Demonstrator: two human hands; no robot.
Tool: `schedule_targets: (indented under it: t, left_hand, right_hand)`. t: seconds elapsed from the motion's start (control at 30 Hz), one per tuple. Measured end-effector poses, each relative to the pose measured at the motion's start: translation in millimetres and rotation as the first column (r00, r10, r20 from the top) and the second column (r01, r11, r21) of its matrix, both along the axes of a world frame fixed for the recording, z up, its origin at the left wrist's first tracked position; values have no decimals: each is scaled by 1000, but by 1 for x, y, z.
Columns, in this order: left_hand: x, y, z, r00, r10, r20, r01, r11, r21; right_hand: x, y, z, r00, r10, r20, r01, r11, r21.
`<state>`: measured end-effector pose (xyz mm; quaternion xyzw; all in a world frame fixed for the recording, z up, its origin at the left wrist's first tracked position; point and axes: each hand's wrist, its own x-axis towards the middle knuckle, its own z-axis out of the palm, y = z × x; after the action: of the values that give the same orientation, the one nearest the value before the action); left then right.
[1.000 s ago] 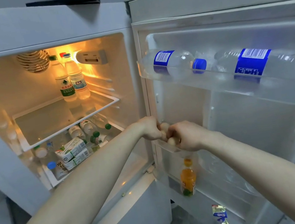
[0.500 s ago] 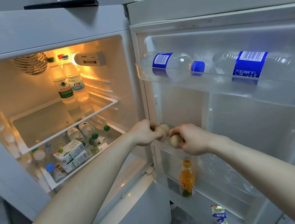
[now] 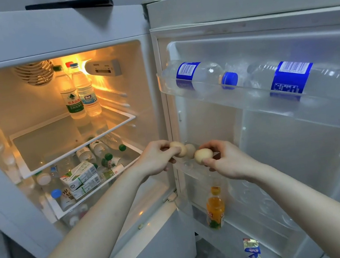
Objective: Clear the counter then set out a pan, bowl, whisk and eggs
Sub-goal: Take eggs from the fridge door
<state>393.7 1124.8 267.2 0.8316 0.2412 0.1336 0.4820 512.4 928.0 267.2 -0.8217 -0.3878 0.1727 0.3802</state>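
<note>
Left hand (image 3: 156, 160) pinches egg (image 3: 178, 147), right hand (image 3: 226, 160) pinches egg (image 3: 203, 154), third egg (image 3: 190, 150) between them, above door shelf (image 3: 190, 167).

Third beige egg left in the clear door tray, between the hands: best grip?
Probably from above: pinch the rounded top of the beige egg across its width. Its lower half sits behind the clear door tray lip, with held eggs close on both sides.

The green label of the tall water bottle (image 3: 70, 96) at the back of the upper fridge shelf reads 农夫山泉 in white. Barcodes stand on the blue labels of the two door bottles (image 3: 198, 74), their digits too small to read.
</note>
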Motion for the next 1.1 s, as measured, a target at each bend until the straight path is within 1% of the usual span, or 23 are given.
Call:
schedule_targets:
  t: [0.07,0.17,0.33,0.43,0.5,0.57,0.6,0.7,0.77,0.83,0.9,0.93,1.0,1.03,1.1]
  left_hand:
    - [-14,-6,6,997,25,77,-19,997,-71]
    - [-38,-14,11,983,80,165,-52,984,-168]
    - [-88,-31,15,945,227,235,-171,957,-235]
    - [-121,-50,14,909,344,235,-280,922,-267]
    - [-145,-68,9,862,451,232,-383,879,-284]
    - [-164,-87,5,825,516,229,-449,846,-289]
    - [-175,-100,1,795,564,221,-495,815,-300]
    - [-205,-149,-9,653,726,213,-632,678,-374]
    - [-220,-177,-18,595,778,203,-667,618,-417]
    - [-245,-218,-29,481,857,183,-735,508,-449]
    - [-262,-248,-37,418,892,172,-771,449,-451]
    - [-277,-274,-40,356,920,161,-802,390,-453]
    - [-296,-309,-45,276,951,138,-835,308,-456]
    - [-312,-338,-44,212,968,131,-859,249,-447]
    - [-335,-377,-48,133,984,122,-879,174,-445]
  right_hand:
    - [-8,-4,6,998,8,-66,-3,997,76]
    - [-25,-8,19,982,85,-166,-54,982,182]
    - [-54,-10,31,913,239,-330,-126,935,331]
    - [-68,-5,27,877,312,-366,-182,920,347]
    - [-78,-1,21,843,387,-374,-267,905,332]
    - [-86,1,15,813,440,-381,-328,887,324]
    - [-90,2,12,789,479,-385,-374,872,317]
    - [-108,-4,3,680,591,-435,-507,807,302]
    - [-116,-9,-2,622,633,-460,-557,771,307]
    - [-137,-22,-9,522,698,-491,-653,697,296]
    - [-150,-30,-15,477,718,-507,-696,661,281]
    - [-165,-38,-18,431,742,-513,-739,617,272]
    - [-186,-49,-21,359,778,-516,-796,544,265]
    - [-206,-59,-22,301,803,-515,-835,483,265]
    - [-232,-75,-25,230,831,-507,-882,398,253]
